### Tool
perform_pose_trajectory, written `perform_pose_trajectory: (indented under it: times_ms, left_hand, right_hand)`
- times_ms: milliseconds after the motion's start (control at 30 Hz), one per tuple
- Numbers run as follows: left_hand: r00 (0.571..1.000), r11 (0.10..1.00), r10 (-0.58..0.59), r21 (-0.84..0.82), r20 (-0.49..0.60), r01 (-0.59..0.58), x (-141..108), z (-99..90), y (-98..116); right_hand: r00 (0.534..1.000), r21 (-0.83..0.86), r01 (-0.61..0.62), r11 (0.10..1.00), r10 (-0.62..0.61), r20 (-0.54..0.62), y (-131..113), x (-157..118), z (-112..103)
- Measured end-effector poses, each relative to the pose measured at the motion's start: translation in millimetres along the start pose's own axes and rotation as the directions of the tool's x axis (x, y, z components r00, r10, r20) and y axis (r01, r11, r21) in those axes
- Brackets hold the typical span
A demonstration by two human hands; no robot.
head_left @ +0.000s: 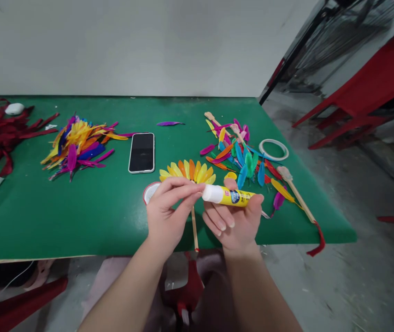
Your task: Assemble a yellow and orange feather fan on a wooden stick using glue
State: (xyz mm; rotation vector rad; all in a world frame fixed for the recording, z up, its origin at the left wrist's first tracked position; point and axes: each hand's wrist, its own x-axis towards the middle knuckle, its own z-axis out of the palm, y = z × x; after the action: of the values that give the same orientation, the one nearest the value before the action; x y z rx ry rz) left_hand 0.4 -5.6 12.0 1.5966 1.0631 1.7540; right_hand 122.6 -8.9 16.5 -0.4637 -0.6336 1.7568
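Step in hand: both hands are working on a capped glue stick (236, 197), which is lying nearly level above the front part of the green desk (114, 221). Left hand (167, 214) is pinching the end of the white cap (212, 193), grip closing to a narrow pinch. Right hand (240, 226) is cradling the yellow barrel, thumb by its base, grip part closed around it, other fingers curling below.

My read: freeing the cap would be calling for a steady right hold and a straight pull from the left.

Containers: the glue stick is the only clear one; cap is covering the end, so glue isn't showing. White disc with red rim (151, 192) is sitting partly behind the left hand; can't tell if it's a container.

Yellow-orange feather fan (191, 171) is lying behind the hands, its wooden stick (194, 230) pointing towards the person. Loose feathers (248, 163) are lying to the right, phone (142, 153) to the left.
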Motion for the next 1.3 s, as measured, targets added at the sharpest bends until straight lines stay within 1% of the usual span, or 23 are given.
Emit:
perform_pose_trajectory:
  times_ms: [100,200,367,467,600,700,833,1067,1200,1300]
  left_hand:
    - [0.997,0.996,0.074,0.051,0.012,-0.075,-2.3,1.4,2.3]
    - [0.993,0.993,0.112,0.028,0.045,-0.114,-4.1,2.8,4.3]
    - [0.982,0.983,0.173,0.046,0.075,-0.177,-6.3,3.5,4.3]
    - [0.983,0.982,0.173,0.070,0.062,-0.177,-7.8,3.8,3.2]
    - [0.984,0.979,0.178,0.103,-0.009,-0.176,-8.5,4.9,3.7]
    - [0.984,0.980,0.174,0.101,-0.037,-0.169,-8.0,5.4,4.9]
    - [0.985,0.982,0.167,0.098,-0.037,-0.162,-7.7,5.4,5.2]
    - [0.988,0.985,0.151,0.091,-0.012,-0.149,-8.1,5.5,3.5]
    - [0.989,0.985,0.150,0.089,-0.015,-0.148,-7.8,5.4,2.5]
    - [0.993,0.989,0.118,0.091,-0.014,-0.116,-7.7,5.4,1.6]
  right_hand:
    - [0.999,0.046,0.024,0.999,-0.026,0.029,-0.9,0.5,0.0]
    - [0.997,0.093,0.044,0.995,-0.049,0.055,-2.4,1.1,0.7]
    - [0.998,0.114,0.046,0.992,-0.052,0.048,-2.9,0.9,1.5]
    - [0.998,0.119,0.052,0.992,-0.057,0.040,-2.1,0.4,1.2]
    - [0.997,0.105,0.066,0.992,-0.069,0.023,-1.7,0.3,1.1]
    - [0.998,0.079,0.068,0.995,-0.067,-0.012,-2.0,0.3,1.6]
    - [0.996,0.026,0.063,0.998,-0.062,-0.059,-2.5,0.5,1.7]
    - [0.997,0.050,0.068,0.996,-0.066,-0.039,-2.4,1.2,1.8]
    - [0.995,0.018,0.059,0.998,-0.058,-0.079,-2.5,1.0,3.0]
    - [0.995,0.011,0.055,0.998,-0.054,-0.089,-2.3,1.2,2.9]
